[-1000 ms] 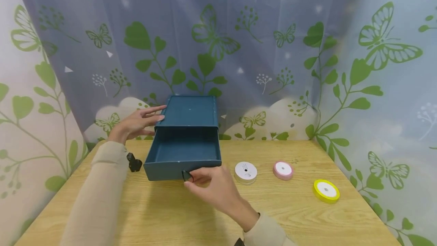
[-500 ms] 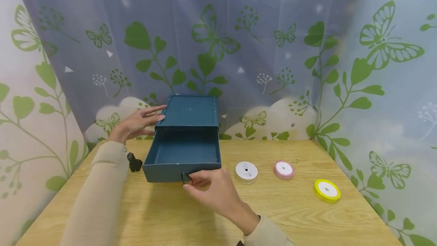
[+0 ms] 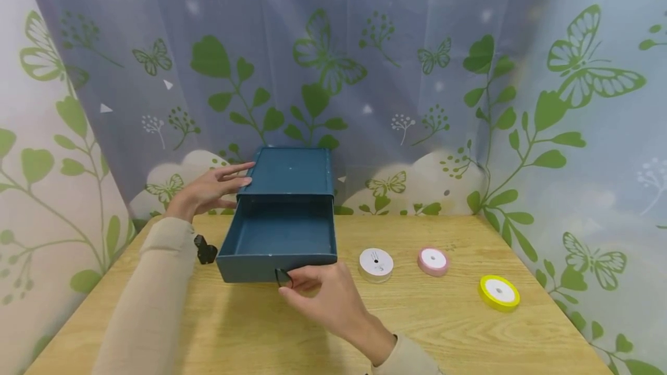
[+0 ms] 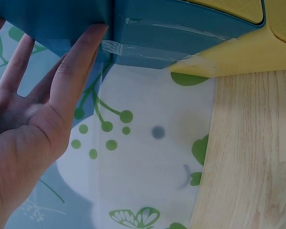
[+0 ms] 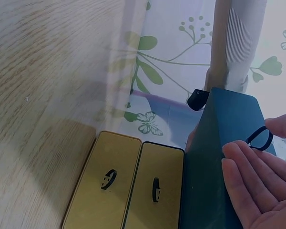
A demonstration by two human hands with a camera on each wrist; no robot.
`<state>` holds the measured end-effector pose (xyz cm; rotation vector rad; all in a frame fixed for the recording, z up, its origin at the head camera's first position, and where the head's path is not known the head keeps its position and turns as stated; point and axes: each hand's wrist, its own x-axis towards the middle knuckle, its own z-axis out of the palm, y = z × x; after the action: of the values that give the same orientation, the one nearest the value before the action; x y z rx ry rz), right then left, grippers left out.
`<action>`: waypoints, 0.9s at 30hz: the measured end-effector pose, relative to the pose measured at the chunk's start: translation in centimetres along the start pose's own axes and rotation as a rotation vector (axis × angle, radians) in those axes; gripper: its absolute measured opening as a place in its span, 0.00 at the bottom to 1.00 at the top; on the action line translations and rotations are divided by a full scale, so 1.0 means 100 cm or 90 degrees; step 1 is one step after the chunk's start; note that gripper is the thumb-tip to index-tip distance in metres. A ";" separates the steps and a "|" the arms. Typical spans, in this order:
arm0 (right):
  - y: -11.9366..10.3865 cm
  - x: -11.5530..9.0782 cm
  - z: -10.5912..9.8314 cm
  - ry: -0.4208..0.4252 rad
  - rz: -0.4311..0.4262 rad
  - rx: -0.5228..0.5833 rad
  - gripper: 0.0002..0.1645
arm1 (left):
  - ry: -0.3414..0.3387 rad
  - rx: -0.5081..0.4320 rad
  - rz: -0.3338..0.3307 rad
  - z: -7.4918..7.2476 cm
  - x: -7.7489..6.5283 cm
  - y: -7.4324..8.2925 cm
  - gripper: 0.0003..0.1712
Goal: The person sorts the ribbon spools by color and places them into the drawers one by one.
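Observation:
A blue drawer stands pulled out of a drawer cabinet with a blue top. Its visible inside holds nothing. My right hand pinches the black loop handle on the drawer's front between thumb and fingers. With fairly straight fingers, my left hand rests against the cabinet's upper left side, and the left wrist view shows it touching the blue wall. Two yellow drawers, one yellow drawer and another yellow drawer, lie below the blue one, each with a black loop.
To the cabinet's right on the wooden table lie a white ribbon spool, a pink-edged spool and a yellow-edged spool. A small black object is beside the cabinet's left. Patterned curtains hang behind and at the sides.
The blue drawer has slid slightly farther out toward me, along with my right hand on its loop. My left hand has stayed against the cabinet.

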<state>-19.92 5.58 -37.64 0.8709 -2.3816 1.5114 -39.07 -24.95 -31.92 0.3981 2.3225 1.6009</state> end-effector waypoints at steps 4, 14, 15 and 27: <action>0.000 -0.002 0.001 0.001 -0.010 0.005 0.08 | 0.002 0.003 -0.001 0.000 -0.001 -0.001 0.46; -0.002 -0.005 0.002 0.002 -0.021 0.008 0.08 | 0.004 -0.002 0.000 0.001 0.001 0.000 0.45; -0.002 -0.005 0.002 0.002 -0.017 0.006 0.09 | 0.003 -0.002 -0.001 0.001 0.001 0.000 0.45; -0.010 -0.007 -0.031 -0.007 -0.098 0.035 0.13 | -0.001 -0.003 -0.002 0.000 0.000 0.001 0.46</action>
<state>-19.23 8.25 -35.83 1.0512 -2.2326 1.5225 -39.05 -24.91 -31.87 0.3932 2.3168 1.6042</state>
